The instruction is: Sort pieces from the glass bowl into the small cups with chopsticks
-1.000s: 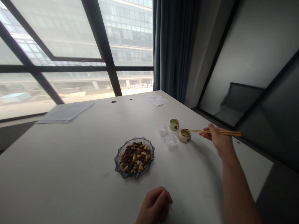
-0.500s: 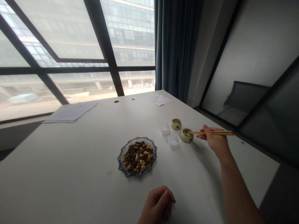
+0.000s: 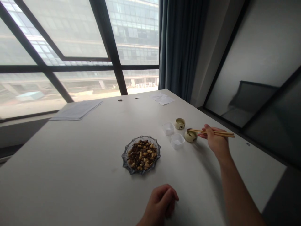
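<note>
Right hand [image 3: 217,142] and chopsticks [image 3: 224,133] now closer to the near cup [image 3: 190,138]

Since a second ago, in the head view, the right hand has moved in toward the near cup, and the chopstick tips have shifted across its mouth toward the far left rim. The whole scene also sits slightly farther right in the picture.

The right hand is closed around the chopsticks, which point left, their tips over the cup's opening; whether they touch the cup or something in it cannot be told. Dark patches inside it are too small to make out. The near cup stands upright on the white table [image 3: 82,163], with the far cup [image 3: 180,126], marked with a dark character, just behind it and to the left. Beside the cups are two translucent tubs, the nearer tub [image 3: 177,145] and the farther tub [image 3: 168,133].

The left hand [image 3: 162,201] is loosely curled at the near edge of the view; its palm is hidden, so whether it holds anything cannot be told. Beyond it, a scalloped glass dish [image 3: 124,159] is full of nuts and seeds [image 3: 142,153].
</note>
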`<act>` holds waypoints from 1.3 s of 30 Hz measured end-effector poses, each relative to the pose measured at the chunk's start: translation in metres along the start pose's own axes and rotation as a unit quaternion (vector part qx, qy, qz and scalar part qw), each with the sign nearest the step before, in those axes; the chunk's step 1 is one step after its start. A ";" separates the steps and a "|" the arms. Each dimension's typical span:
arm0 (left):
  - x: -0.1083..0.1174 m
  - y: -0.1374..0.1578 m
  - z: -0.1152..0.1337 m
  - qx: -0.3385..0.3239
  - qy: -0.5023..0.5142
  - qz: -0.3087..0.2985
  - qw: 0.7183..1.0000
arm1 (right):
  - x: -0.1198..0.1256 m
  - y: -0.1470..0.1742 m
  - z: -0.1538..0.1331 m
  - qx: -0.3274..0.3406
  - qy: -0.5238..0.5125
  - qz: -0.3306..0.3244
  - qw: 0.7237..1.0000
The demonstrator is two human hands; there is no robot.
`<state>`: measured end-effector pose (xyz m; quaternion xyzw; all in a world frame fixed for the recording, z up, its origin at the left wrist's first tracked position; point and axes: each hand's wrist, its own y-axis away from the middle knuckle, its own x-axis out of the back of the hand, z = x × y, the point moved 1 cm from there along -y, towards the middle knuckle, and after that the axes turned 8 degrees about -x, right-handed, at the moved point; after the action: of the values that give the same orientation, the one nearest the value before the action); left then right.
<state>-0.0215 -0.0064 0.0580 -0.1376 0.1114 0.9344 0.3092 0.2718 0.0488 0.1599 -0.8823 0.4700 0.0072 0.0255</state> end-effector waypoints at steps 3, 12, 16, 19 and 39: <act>-0.001 0.000 0.001 -0.001 0.000 0.001 1.000 | -0.003 0.002 0.003 -0.008 0.009 -0.008 1.000; 0.000 0.001 0.000 -0.001 -0.005 0.003 1.000 | -0.003 0.002 0.002 0.018 0.007 0.014 1.000; -0.001 0.001 0.001 0.001 -0.006 0.002 1.000 | -0.006 0.004 0.006 0.015 0.011 0.012 1.000; -0.001 0.000 0.002 0.002 -0.006 0.001 1.000 | -0.009 0.004 0.010 0.011 0.019 0.008 1.000; -0.001 0.001 -0.001 -0.001 0.011 0.000 1.000 | -0.010 0.024 -0.013 0.069 0.009 -0.007 0.998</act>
<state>-0.0210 -0.0079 0.0570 -0.1484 0.1138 0.9329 0.3079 0.2466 0.0431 0.1724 -0.8815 0.4637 -0.0332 0.0822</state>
